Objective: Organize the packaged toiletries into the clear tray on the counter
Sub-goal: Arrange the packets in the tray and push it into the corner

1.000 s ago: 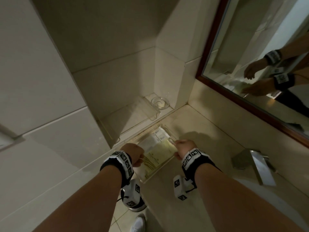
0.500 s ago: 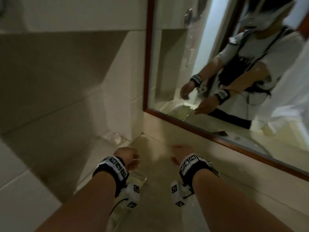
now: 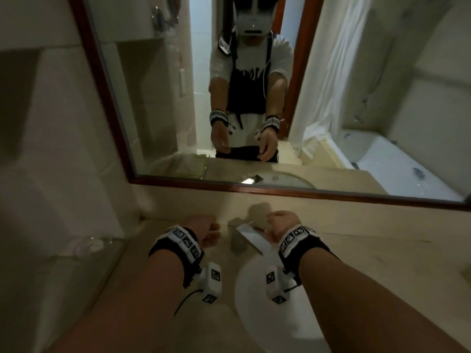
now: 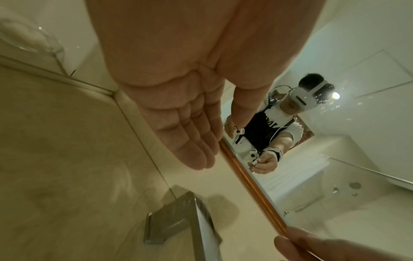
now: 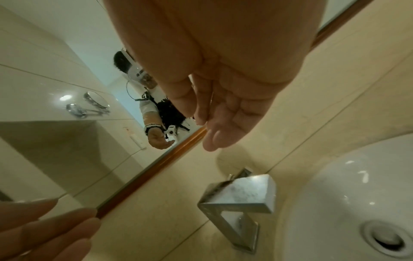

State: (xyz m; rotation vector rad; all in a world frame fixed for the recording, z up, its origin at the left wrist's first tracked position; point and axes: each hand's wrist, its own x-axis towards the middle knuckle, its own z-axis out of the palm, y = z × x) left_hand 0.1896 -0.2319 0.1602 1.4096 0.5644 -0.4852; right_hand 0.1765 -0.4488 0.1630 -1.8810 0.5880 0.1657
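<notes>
Both hands hover empty above the beige counter, on either side of the faucet. My left hand shows a relaxed palm with loosely extended fingers in the left wrist view. My right hand is just as relaxed and empty, fingers slightly bent. The clear tray with its packaged toiletries appears only as a greenish reflection in the mirror's lower left. It is not directly in view on the counter.
A square chrome faucet stands between my hands over the white sink basin. The wood-framed mirror runs along the back wall. A clear glass dish sits on a shelf in the left corner.
Both hands have left the tray in the left corner and moved right to the faucet, holding nothing. The head view has swung up and right to the mirror.
</notes>
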